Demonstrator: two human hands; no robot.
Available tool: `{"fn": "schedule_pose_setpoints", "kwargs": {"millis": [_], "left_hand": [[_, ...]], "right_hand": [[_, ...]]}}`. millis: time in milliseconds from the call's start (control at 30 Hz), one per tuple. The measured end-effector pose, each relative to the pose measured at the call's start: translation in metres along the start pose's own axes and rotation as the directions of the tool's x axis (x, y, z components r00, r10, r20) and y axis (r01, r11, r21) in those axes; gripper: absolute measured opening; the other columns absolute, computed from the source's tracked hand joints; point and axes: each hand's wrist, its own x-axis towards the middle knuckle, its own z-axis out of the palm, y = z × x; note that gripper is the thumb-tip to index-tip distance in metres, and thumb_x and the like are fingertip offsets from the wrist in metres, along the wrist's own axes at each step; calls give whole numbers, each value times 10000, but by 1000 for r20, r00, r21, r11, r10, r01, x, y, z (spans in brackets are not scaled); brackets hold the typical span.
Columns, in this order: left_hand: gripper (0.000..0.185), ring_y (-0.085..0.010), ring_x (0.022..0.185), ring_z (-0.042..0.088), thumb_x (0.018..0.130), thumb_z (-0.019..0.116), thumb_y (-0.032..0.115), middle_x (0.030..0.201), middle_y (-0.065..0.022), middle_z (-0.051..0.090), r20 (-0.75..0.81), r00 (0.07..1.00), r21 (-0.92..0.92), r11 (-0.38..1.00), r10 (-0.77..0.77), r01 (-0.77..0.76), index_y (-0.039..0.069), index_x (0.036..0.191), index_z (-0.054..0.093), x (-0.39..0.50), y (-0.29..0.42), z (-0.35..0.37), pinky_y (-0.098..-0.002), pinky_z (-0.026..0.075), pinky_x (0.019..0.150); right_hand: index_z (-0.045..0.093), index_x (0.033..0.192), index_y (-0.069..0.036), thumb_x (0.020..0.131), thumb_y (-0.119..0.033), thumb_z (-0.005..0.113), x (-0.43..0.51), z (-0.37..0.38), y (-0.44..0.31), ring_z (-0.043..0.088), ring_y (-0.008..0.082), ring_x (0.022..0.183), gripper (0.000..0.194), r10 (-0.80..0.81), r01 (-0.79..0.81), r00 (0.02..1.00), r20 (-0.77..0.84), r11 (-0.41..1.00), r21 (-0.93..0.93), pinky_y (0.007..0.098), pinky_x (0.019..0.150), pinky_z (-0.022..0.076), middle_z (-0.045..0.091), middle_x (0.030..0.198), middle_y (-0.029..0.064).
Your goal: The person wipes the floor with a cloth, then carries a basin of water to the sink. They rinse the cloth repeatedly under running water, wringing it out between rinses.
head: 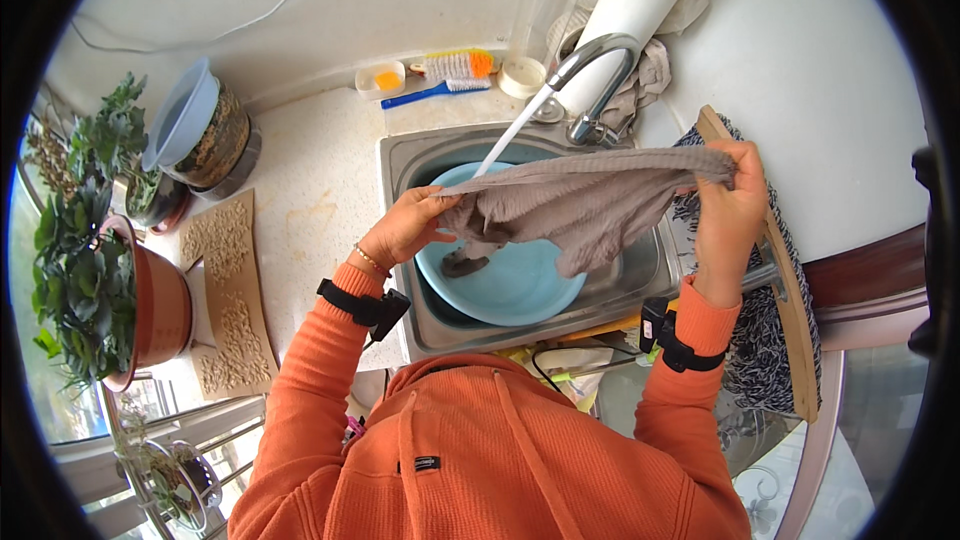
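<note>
A wet grey-brown cloth (pixel 577 195) is stretched between my two hands above a light blue plastic basin (pixel 517 285). My left hand (pixel 412 225) grips the cloth's left end; my right hand (pixel 735 187) pinches its upper right edge, higher and farther right. The lower folds hang over the basin, and a darker part dangles at its left side. The basin stands in a stainless steel sink (pixel 645 270). From the curved chrome faucet (pixel 596 64) a white stream or spout extension runs down behind the cloth; which of the two, I cannot tell.
Behind the sink lie a blue-handled brush (pixel 435 92), a scrub brush with orange and white bristles (pixel 457 64) and a soap dish (pixel 380 80). Potted plants (pixel 161 300) and cardboard (pixel 244 300) with small pale pieces stand left. A mop head with a wooden bar (pixel 795 315) is at the right.
</note>
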Motion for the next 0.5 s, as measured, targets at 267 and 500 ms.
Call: {"fn": "schedule_pose_setpoints", "kwargs": {"millis": [267, 500], "left_hand": [[186, -71, 816, 545, 971, 544, 192, 928, 11, 613, -19, 964, 56, 963, 266, -265, 34, 1036, 619, -14, 50, 41, -226, 466, 728], [238, -200, 605, 456, 793, 693, 165, 658, -121, 509, 168, 855, 523, 691, 490, -499, -14, 844, 544, -12, 67, 97, -326, 446, 600]], "right_hand": [[462, 1340, -75, 706, 94, 641, -10, -3, 10, 553, 74, 756, 679, 181, -151, 911, 371, 983, -108, 223, 681, 461, 583, 837, -9], [604, 1205, 6, 805, 37, 630, -68, 67, 65, 622, 120, 917, 402, 357, -303, 702, 616, 933, -196, 271, 837, 497, 690, 998, 95]]}}
